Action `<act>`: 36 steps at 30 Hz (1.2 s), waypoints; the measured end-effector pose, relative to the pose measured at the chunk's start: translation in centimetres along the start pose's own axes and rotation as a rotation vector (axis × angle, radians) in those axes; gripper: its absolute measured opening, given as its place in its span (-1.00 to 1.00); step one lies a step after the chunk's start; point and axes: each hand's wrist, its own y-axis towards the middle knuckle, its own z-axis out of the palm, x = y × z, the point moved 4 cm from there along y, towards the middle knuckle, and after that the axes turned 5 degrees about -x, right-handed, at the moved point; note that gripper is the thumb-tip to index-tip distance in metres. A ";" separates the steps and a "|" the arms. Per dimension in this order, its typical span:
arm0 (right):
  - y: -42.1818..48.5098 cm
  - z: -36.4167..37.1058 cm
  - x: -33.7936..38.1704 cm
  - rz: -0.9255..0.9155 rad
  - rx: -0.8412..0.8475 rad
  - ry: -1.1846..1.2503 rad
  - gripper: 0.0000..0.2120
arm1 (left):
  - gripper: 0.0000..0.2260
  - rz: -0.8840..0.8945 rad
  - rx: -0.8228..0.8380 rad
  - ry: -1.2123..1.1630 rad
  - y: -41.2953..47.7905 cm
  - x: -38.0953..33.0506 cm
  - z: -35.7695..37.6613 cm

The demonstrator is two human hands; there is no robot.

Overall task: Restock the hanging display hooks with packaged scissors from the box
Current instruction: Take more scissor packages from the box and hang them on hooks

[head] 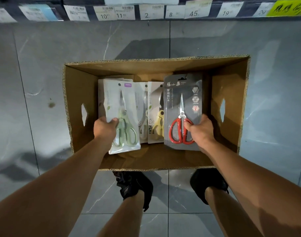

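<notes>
Left hand (106,126) grips the near end of a white pack of green-handled scissors (122,106), thumb on top, tilted over the stacked packs inside the cardboard box (230,93) on the tiled floor (35,74). Right hand (200,128) pinches the grey pack of red-handled scissors (182,93) at its handle end, over the box's right side. I note a yellow-handled pack (156,120) lying flat between them.

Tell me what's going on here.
A person stands over an open cardboard box on the tiled floor, a pack in each hand. The left hand holds a pack of green-handled scissors; the right hand grips a grey pack of red-handled scissors. More packs, among them a yellow-handled pack, lie in the box. Price tags line the shelf edge above; no hooks are in view.
</notes>
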 end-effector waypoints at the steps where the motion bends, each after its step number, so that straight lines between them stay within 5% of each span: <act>1: -0.3 -0.3 0.2 0.000 0.002 0.009 -0.66 | -0.74 -0.010 0.020 0.007 -0.3 -0.1 -0.2; 12: -8.5 -9.0 6.9 -0.009 0.003 0.165 -0.91 | -0.85 0.007 0.264 -0.110 -11.6 -7.1 -6.1; 18: -16.6 -16.8 16.7 -0.073 -0.100 0.335 -0.74 | -0.84 0.125 0.328 -0.250 -20.6 -15.8 -13.5; 28: -34.7 -35.5 34.1 -0.307 -0.277 0.495 -0.80 | -0.84 0.487 0.336 -0.333 -38.5 -30.5 -31.8; 36: -49.1 -50.1 40.3 -0.470 -0.476 0.671 -0.83 | -0.87 0.812 0.418 -0.392 -55.5 -40.6 -41.1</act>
